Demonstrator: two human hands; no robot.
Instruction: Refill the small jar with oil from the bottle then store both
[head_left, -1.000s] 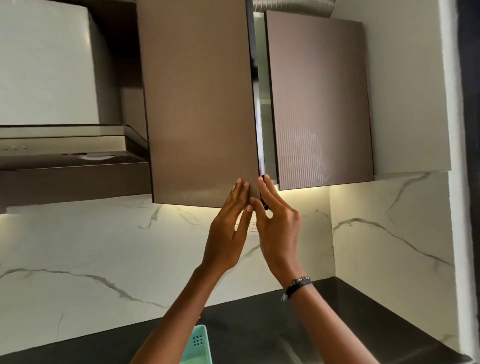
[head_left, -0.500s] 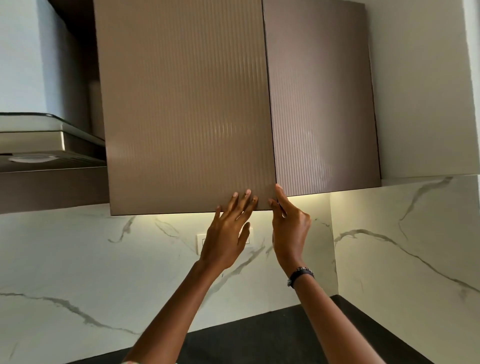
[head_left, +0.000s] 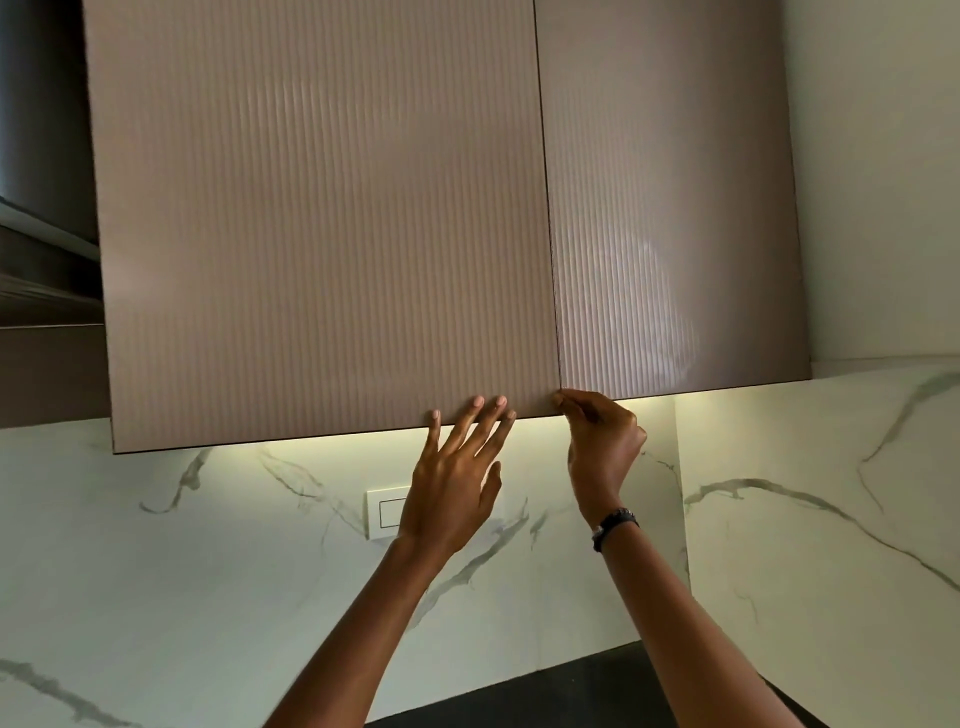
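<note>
White marble-veined wall, ribbed taupe cabinet doors (head_left: 322, 223) closed, your left hand (head_left: 452, 483) grip spread flat on the left door, your right hand (head_left: 602, 441) grip curled at the doors' seam at 12 o'clock, whether pinching cannot be told.

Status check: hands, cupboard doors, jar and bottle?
Left hand flat, fingertips on left cupboard door. Right hand curled at the bottom of the seam by right door. Doors flush. Jar, bottle not in sight.

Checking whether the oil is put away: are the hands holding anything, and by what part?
No jar or bottle. The left hand presses flat on the left door; the right hand curls at its bottom corner.
</note>
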